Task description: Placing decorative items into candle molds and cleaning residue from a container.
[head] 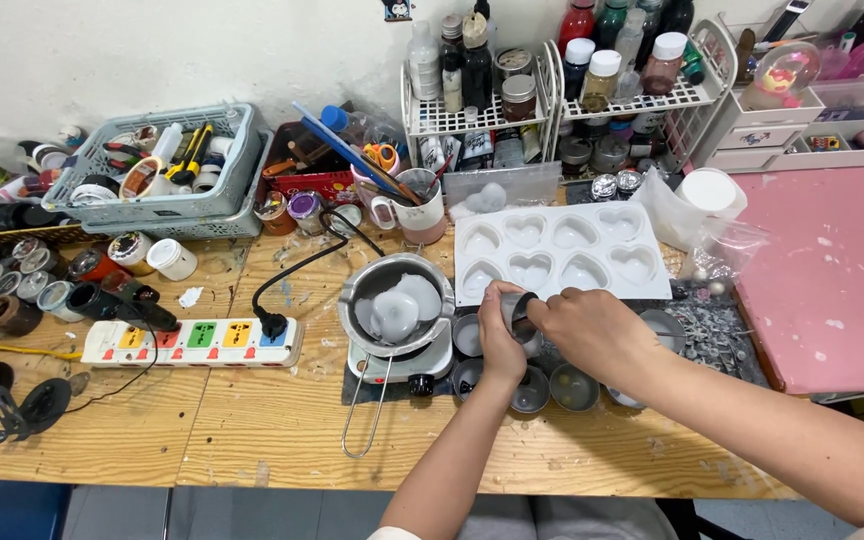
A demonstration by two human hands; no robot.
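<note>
In the head view, both hands met over the middle of the wooden table (252, 420). The left hand (500, 335) and the right hand (592, 330) were closed together on one small round metal cup (520, 312), which they held tilted just above a cluster of similar small tins (552, 385) standing on a dark mat. The left fingers wrapped the cup from the near side and the right fingers gripped it from the far side, so the hands touched each other around it.

Just beyond the hands lay a white heart-shaped mould tray (562, 250) with six hollows, its near edge right beside the cup. To the left of the hands a metal melting pot (395, 300) sat on a small white heater (399, 365), with a pale lump of wax inside, and its wire handle reached toward the table's near edge. Farther left, a white power strip (192, 342) with coloured switches lay flat, a black plug in its right socket.

Along the back stood a grey plastic basket (167, 165) full of tools, a white mug (414, 215) holding brushes and scissors, and white wire racks (552, 105) loaded with bottles and jars. A row of small paint pots (12, 285) lined the left edge. A pink board (832, 270) covered the right side of the table.
</note>
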